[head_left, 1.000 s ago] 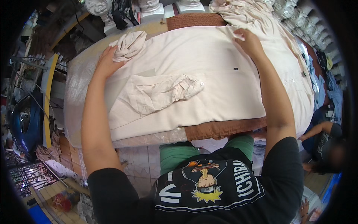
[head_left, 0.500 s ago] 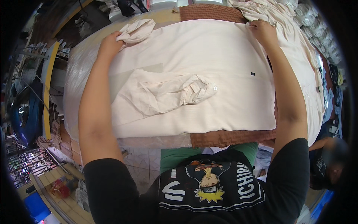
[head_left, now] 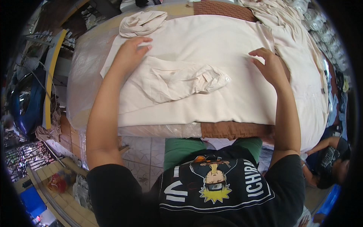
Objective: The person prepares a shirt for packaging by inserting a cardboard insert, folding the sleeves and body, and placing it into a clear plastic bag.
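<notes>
left hand (head_left: 130, 56) flat, fingers spread on cream shirt (head_left: 211, 102) | right hand (head_left: 269, 66) likewise

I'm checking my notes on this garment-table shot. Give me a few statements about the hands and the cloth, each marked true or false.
1. The left hand lies flat on the cream garment. True.
2. The right hand holds a pair of scissors. False: it rests open on the cloth, holding nothing.
3. A folded sleeve lies across the garment between the two hands. True.
4. The garment is dark blue. False: it is cream.
5. A crumpled cream cloth sits beyond the left hand. True.
</notes>
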`<act>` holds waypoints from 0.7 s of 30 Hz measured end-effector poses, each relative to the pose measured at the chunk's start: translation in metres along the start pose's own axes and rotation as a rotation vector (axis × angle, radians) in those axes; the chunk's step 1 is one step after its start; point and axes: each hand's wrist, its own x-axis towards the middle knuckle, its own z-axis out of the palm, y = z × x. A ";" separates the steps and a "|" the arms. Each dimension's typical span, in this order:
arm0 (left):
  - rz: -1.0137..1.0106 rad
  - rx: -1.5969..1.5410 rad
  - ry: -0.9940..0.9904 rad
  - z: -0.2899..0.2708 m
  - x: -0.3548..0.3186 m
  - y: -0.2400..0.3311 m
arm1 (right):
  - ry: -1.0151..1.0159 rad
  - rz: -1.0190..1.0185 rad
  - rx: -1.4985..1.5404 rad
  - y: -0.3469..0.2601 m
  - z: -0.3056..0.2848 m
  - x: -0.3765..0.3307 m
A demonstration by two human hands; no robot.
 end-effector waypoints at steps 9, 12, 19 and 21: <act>0.067 0.083 -0.083 0.032 -0.016 0.017 | 0.040 0.065 -0.157 0.043 0.003 -0.048; 0.048 0.008 -0.130 0.029 -0.012 0.026 | 0.049 0.054 -0.115 0.060 0.002 -0.050; 0.013 0.070 -0.042 0.045 -0.012 0.016 | -0.024 0.221 0.213 0.058 -0.013 -0.064; 0.005 0.154 -0.012 0.048 -0.010 0.016 | -0.012 0.197 0.103 0.062 -0.013 -0.067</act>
